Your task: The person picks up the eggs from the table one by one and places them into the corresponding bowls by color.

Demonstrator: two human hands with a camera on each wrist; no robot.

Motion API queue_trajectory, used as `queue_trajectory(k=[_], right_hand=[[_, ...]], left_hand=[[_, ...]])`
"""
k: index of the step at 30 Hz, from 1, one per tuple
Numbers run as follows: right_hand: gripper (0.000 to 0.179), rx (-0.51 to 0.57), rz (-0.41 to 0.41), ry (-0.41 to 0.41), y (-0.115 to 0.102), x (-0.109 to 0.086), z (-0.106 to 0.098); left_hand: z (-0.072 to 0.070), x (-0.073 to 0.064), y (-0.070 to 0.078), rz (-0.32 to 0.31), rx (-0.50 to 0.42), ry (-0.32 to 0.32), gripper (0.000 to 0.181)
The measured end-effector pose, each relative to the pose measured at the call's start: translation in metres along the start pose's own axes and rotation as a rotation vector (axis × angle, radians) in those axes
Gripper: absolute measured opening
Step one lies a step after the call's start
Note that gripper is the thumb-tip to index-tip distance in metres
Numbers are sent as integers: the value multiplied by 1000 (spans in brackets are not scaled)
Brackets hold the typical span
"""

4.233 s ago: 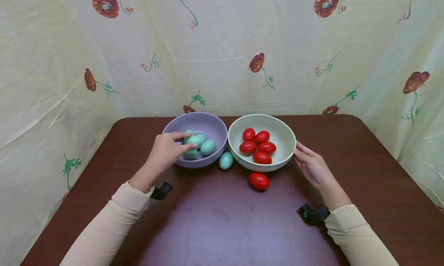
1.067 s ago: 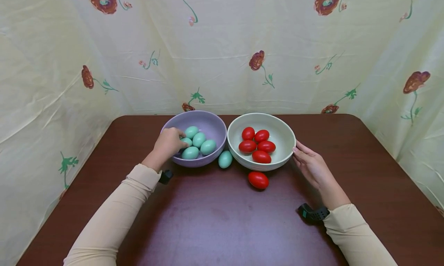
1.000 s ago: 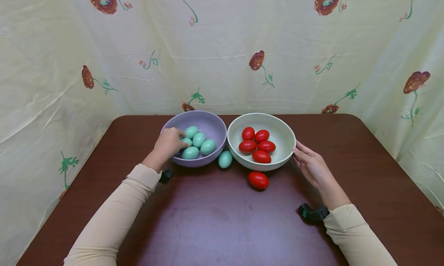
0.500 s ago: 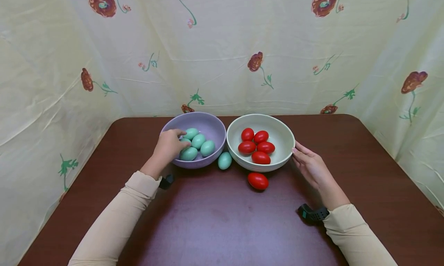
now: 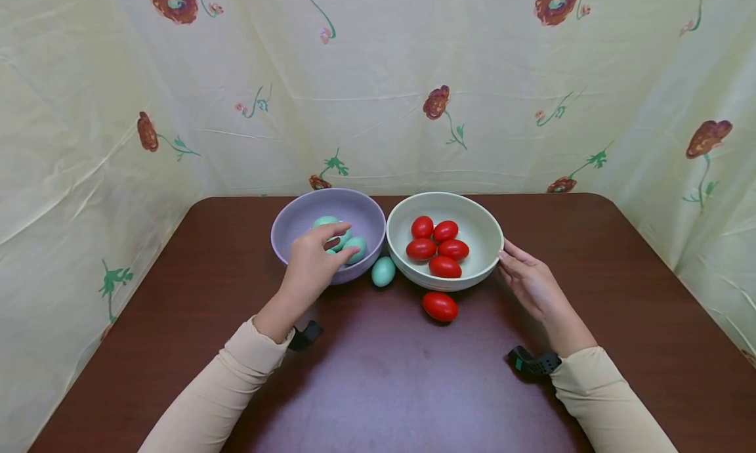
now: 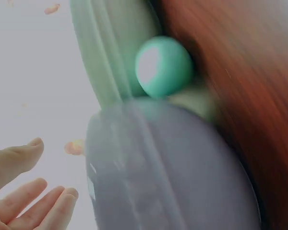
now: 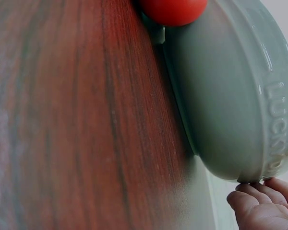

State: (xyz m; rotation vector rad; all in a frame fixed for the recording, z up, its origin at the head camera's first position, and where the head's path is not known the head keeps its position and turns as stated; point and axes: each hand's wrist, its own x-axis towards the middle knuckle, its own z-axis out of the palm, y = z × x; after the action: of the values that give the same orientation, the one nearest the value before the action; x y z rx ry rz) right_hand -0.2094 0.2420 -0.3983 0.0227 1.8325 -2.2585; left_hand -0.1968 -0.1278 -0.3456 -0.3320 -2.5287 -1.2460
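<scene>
My left hand (image 5: pixel 313 259) hovers over the near side of a purple bowl (image 5: pixel 289 223), thumb and fingers spread apart. The left wrist view shows nothing between them. Inside that bowl lie several mint-green eggs (image 5: pixel 356 249), partly hidden by the hand. My right hand (image 5: pixel 531 282) touches the right outer side of a pale green bowl (image 5: pixel 481 230) with extended fingers. Several red eggs (image 5: pixel 453 250) rest in this bowl. On the table, a mint-green egg (image 5: pixel 383 272) lies in front of where the bowls meet, and a red egg (image 5: pixel 440 306) lies before the pale green bowl.
Both bowls stand side by side at the far edge of a dark brown wooden table (image 5: pixel 378 387). Behind it hangs a pale curtain (image 5: pixel 366 111) with printed flowers. Each wrist wears a black band (image 5: pixel 534 362).
My left hand was at an egg in the left part of the purple bowl; it has let go, moved right and nearer, and spread its fingers. The right hand stays at its bowl.
</scene>
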Motion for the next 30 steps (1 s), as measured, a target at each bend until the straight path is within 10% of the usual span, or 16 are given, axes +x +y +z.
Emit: queue_trajectory(k=[14,30], right_hand=[[68,15,-10,-8,1,2,1],[68,21,-15,-12,1,1,0]], left_hand=[[33,-22,16,55,-133,-73,44],[57,-27,14,61,88,-192,47]])
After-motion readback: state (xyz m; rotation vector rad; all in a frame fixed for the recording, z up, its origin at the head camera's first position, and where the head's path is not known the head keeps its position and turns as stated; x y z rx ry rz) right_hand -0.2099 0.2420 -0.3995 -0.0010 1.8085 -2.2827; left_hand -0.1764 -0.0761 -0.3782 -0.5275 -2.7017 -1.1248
